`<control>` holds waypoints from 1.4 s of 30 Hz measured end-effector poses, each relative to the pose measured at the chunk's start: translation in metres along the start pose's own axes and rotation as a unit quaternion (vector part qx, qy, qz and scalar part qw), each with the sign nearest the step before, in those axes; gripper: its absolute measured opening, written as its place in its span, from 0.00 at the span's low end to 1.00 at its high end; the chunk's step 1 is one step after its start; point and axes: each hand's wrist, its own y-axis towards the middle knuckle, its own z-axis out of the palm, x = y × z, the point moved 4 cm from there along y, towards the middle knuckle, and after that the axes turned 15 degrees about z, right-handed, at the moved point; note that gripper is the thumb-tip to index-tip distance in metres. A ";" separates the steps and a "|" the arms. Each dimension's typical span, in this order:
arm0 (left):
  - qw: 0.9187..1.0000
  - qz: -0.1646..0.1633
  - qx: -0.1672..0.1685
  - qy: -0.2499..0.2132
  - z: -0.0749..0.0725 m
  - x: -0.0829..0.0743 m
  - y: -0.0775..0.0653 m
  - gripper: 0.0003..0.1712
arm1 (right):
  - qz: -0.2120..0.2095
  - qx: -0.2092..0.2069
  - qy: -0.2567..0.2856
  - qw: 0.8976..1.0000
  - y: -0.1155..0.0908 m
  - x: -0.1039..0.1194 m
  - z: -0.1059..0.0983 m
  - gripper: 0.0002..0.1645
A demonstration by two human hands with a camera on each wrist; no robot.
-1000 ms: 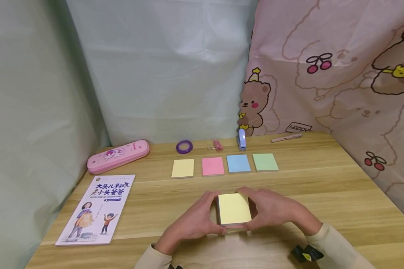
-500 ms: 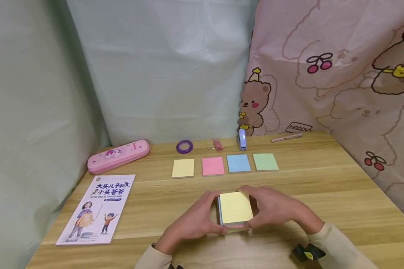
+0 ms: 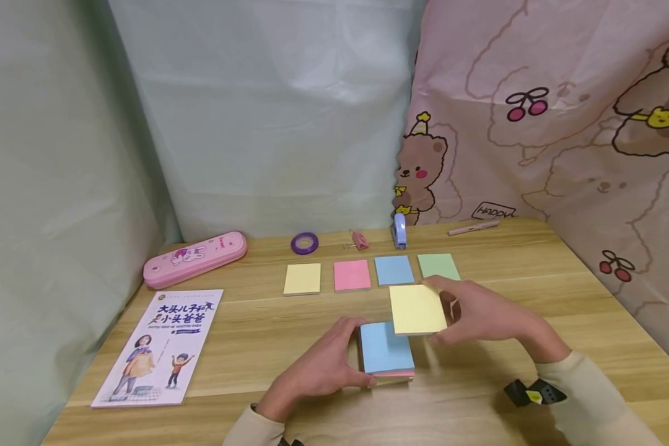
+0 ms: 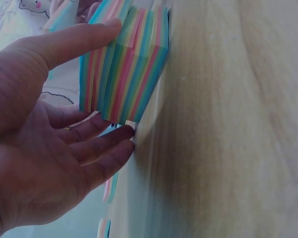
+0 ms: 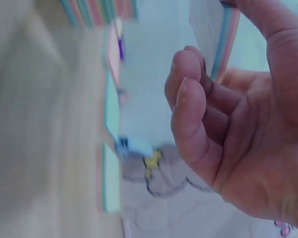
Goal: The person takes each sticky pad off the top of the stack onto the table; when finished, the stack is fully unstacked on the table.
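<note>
right hand [image 3: 476, 314] holds a yellow-topped pad [image 3: 417, 310] apart from the stack [image 3: 386, 350]

the yellow-topped pad is right of centre in the head view, in the air, seen over the stack's upper right corner. the right hand pinches it from its right side, thumb at the lower corner, fingers at the upper one. the stack, blue on top with pink showing beneath, sits on the desk [image 3: 256, 353] at lower centre; the left hand [image 3: 329, 359] grips its left side between thumb and fingers.

for a clean job, the pinch should be firm but gentle so the sheets don't fan, and the pad held level. the left hand does best with even pressure: in the left wrist view the stack's layers aren't quite flush, and a lopsided squeeze could slide them. the right hand overlaps the green pad [image 3: 437, 265] in the head view, so a little height there should avoid nudging it.
</note>
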 end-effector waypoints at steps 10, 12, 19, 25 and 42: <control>1.000 0.003 0.001 0.003 0.001 0.001 0.001 0.53 | 0.096 -0.002 0.022 0.995 -0.006 -0.050 -0.036 0.49; 1.000 0.003 0.001 0.001 0.001 0.001 0.000 0.53 | 0.110 0.005 0.022 0.994 -0.006 -0.060 -0.036 0.50; 1.000 -0.002 -0.001 -0.004 0.001 0.002 0.000 0.54 | 0.157 0.033 0.022 0.987 0.000 -0.087 -0.029 0.54; 1.000 -0.003 0.000 -0.010 0.001 0.003 0.001 0.54 | 0.187 0.048 0.016 0.981 0.007 -0.097 -0.023 0.55; 1.000 -0.005 0.002 -0.006 0.001 0.002 0.001 0.55 | 0.189 0.042 -0.004 0.981 0.008 -0.101 -0.021 0.57</control>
